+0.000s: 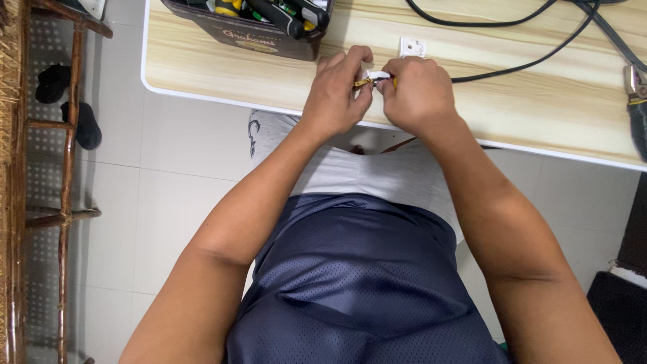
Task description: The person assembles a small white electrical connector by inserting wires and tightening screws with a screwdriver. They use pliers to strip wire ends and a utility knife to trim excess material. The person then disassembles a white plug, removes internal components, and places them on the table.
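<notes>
Dark rectangular tool box (253,35) with a pale printed label (249,40), at the table's (222,77) far edge.

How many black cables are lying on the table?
2 that I can tell. One thin black cable curves from the right hand toward the top edge. A thicker cable runs along the far right of the table. More could lie outside the picture.

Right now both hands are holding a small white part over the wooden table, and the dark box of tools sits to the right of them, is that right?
Not quite. The head view shows the tool box to the left of the hands, at the table's far edge. The rest holds: the left hand and right hand hold the small white part between them over the wooden table.
</notes>
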